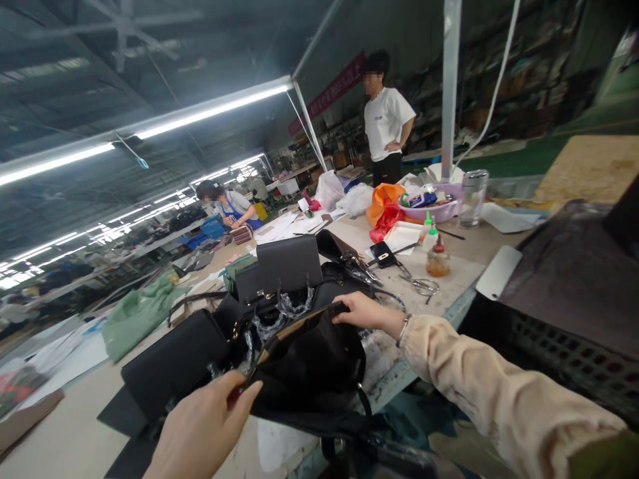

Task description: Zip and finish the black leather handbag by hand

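Note:
A black handbag [312,382] hangs over the table's front edge with its mouth spread, showing a dark inside. My left hand [204,426] is closed on the near-left end of the bag's rim, thumb against the fingers. At the far-right end of that rim, my right hand [362,311] pinches the edge between thumb and fingers. Just beyond stand several more dark handbags, among them a grey-black one [289,263] and a black one [170,362] with its flap out to the left. Clear plastic wrap [294,304] covers their handles.
Small glue bottles [438,261], scissors [424,286] and a black key case [383,254] lie right of the bags. Behind them are a purple basket [439,209] and a glass jar [473,198]. A dark crate [559,352] stands at right. Two people are further back.

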`<action>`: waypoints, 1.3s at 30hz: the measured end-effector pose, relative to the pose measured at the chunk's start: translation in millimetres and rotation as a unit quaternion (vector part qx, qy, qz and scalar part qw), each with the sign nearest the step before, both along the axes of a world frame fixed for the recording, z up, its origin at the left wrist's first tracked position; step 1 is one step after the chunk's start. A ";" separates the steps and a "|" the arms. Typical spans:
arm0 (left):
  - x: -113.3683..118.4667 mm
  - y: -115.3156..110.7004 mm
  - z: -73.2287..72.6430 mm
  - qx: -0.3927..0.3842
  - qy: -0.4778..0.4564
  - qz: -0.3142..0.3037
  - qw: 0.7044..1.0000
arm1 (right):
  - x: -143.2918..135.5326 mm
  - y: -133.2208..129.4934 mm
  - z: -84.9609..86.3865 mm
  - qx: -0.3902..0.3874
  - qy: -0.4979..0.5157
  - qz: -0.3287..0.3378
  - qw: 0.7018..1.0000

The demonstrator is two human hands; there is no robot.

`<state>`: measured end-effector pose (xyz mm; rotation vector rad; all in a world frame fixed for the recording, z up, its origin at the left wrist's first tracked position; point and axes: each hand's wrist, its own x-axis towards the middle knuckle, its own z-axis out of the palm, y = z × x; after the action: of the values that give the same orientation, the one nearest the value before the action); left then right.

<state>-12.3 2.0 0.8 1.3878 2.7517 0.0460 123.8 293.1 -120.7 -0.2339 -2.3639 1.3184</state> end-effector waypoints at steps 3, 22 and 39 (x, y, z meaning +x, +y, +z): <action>14.1 34.1 1.3 0.092 0.069 -0.117 0.987 | 0.1 -3.1 1.6 0.001 0.002 -0.002 1.000; 4.1 98.4 -43.6 0.035 -0.038 -0.246 0.968 | 33.8 -8.9 24.3 -0.030 0.010 0.108 0.994; 10.7 96.5 -41.4 0.057 -0.032 -0.238 0.969 | 32.7 -23.1 32.4 0.140 0.023 -0.009 0.990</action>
<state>-1.6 98.4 -40.5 1.9975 2.3218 0.2225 156.5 270.0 -88.3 -0.1387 -2.4652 0.9557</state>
